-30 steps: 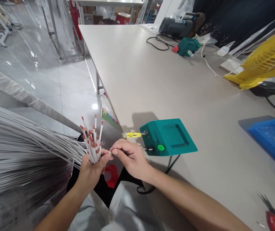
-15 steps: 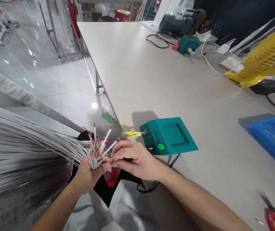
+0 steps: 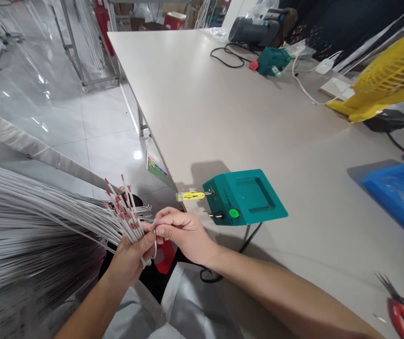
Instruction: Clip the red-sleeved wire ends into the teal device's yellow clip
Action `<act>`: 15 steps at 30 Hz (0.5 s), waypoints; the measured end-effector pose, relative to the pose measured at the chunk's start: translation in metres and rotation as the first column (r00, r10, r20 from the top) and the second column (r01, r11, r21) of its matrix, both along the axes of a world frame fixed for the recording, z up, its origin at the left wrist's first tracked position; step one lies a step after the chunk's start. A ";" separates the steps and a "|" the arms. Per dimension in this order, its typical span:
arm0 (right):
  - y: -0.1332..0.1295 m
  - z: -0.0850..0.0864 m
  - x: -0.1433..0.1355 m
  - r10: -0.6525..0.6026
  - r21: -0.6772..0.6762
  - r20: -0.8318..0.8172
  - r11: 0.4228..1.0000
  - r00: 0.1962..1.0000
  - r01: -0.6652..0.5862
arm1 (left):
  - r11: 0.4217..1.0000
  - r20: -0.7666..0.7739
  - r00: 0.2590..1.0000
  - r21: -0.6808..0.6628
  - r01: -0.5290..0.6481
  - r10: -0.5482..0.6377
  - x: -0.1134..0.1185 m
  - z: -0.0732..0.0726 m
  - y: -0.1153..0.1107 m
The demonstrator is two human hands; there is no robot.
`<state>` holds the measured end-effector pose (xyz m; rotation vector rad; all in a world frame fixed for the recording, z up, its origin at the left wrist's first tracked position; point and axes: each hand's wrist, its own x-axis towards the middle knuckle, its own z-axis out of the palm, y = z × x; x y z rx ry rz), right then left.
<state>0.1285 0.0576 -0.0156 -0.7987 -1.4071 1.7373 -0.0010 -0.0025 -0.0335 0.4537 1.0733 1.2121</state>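
Note:
My left hand (image 3: 127, 259) is wrapped round a bundle of white wires (image 3: 131, 226) with red tips, which fan up and to the left. My right hand (image 3: 179, 230) pinches beside the bundle, its fingertips touching near my left thumb; a white wire end loops below them, and what the fingertips hold is too small to make out. Many long grey-white wires (image 3: 39, 212) run in from the left behind my left hand. Just beyond my right hand, a teal device (image 3: 247, 197) with a green button sits at the table edge, a yellow tester screwdriver (image 3: 190, 196) sticking out of its side.
Red-handled pliers (image 3: 403, 308) lie at the lower right of the table (image 3: 188, 94), below a blue tray (image 3: 399, 197). Farther back are a yellow fan (image 3: 389, 75), a second teal device (image 3: 274, 61) and black cables. A wrapped rail (image 3: 39, 146) crosses at the left.
The wire bundle has tilted from upright to leaning left, and its tips have spread. My right hand has shifted slightly left and its fingers have drawn closer together. Thin wire ends now show behind it.

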 end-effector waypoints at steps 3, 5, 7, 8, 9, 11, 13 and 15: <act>-0.002 0.003 0.002 -0.101 0.257 0.126 0.964 0.987 0.065 | 0.999 -0.040 0.999 -0.009 -0.037 0.037 0.003 0.001 -0.001; -0.001 0.003 0.005 -0.121 0.434 0.219 0.901 0.968 0.014 | 0.999 -0.094 0.995 -0.003 -0.033 0.033 0.003 0.002 -0.003; 0.001 0.001 0.010 -0.143 0.604 0.322 0.792 0.936 -0.087 | 1.000 -0.161 0.987 0.006 -0.013 0.014 0.002 0.001 -0.005; 0.002 0.000 0.012 -0.174 0.682 0.370 0.718 0.913 -0.140 | 1.000 -0.196 0.981 0.007 0.006 -0.004 0.001 0.001 -0.006; 0.004 0.000 0.014 -0.215 0.749 0.408 0.635 0.887 -0.191 | 1.000 -0.229 0.973 0.006 0.029 -0.027 0.000 0.000 -0.007; 0.008 0.000 0.018 -0.294 0.838 0.449 0.465 0.844 -0.284 | 0.997 -0.286 0.956 0.011 0.073 -0.067 0.000 -0.002 -0.009; 0.012 0.002 0.019 -0.322 0.872 0.465 0.327 0.825 -0.364 | 0.995 -0.323 0.943 0.027 0.093 -0.080 0.000 -0.005 -0.011; 0.015 0.005 0.020 -0.323 0.877 0.477 0.234 0.817 -0.419 | 0.997 -0.336 0.941 0.042 0.068 -0.050 0.003 -0.007 -0.013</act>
